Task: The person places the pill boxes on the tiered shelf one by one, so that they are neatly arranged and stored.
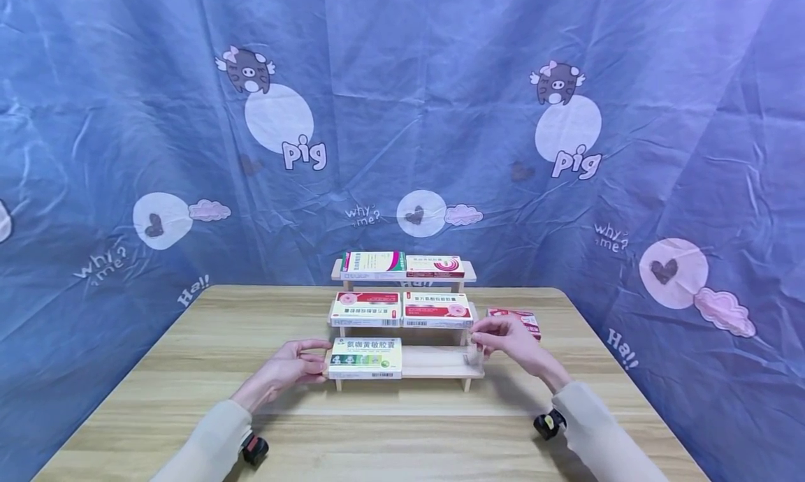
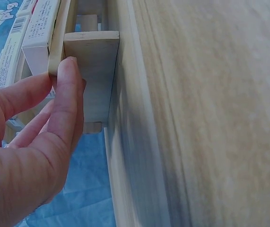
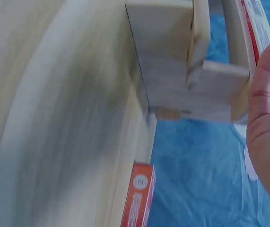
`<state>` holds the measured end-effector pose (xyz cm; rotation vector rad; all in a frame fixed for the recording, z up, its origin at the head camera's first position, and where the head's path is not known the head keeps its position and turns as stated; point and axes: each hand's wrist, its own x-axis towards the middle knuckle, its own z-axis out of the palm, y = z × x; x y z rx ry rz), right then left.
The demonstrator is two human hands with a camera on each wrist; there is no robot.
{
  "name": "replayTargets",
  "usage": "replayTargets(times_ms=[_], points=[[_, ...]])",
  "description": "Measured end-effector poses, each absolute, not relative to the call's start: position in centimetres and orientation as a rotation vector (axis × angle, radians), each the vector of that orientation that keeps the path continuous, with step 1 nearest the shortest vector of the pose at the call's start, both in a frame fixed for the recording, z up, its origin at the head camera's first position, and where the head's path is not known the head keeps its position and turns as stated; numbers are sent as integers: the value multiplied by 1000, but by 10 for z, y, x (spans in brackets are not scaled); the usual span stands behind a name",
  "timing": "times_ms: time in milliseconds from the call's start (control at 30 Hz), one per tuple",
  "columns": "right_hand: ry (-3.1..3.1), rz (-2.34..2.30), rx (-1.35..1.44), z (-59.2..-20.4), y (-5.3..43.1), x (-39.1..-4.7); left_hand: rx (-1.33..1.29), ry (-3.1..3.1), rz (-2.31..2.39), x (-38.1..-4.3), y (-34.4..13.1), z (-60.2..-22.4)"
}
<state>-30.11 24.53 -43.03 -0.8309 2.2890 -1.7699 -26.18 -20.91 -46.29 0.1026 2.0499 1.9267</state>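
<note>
A three-tier wooden display stand (image 1: 434,371) holds medicine boxes on the table. My left hand (image 1: 292,367) pinches the left end of its bottom shelf between thumb and fingers, beside a white-and-green medicine box (image 1: 365,360). In the left wrist view, the thumb and fingertips of the left hand (image 2: 40,123) meet on the shelf's edge. At the stand's right side is my right hand (image 1: 512,342), its fingers by the end of the middle shelf near a red-and-white box (image 1: 437,309). The right wrist view shows only part of the right hand (image 3: 269,109); its far fingers are hidden.
Another red-and-white box (image 1: 371,309) shares the middle tier. On the top tier sit a white box with magenta and green (image 1: 372,263) and a white-and-red box (image 1: 434,265). A red box (image 1: 527,323) lies on the table (image 1: 440,440) behind the right hand. A blue curtain (image 1: 402,140) hangs behind.
</note>
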Motion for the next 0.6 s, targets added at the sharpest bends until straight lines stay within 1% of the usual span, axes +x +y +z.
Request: replayTargets(times_ms=[267, 600], points=[[2299, -1904, -736, -431, 266, -314, 110, 2040, 1929, -263, -210, -461], [2322, -1880, -587, -439, 283, -330, 123, 2042, 1927, -261, -210, -461]])
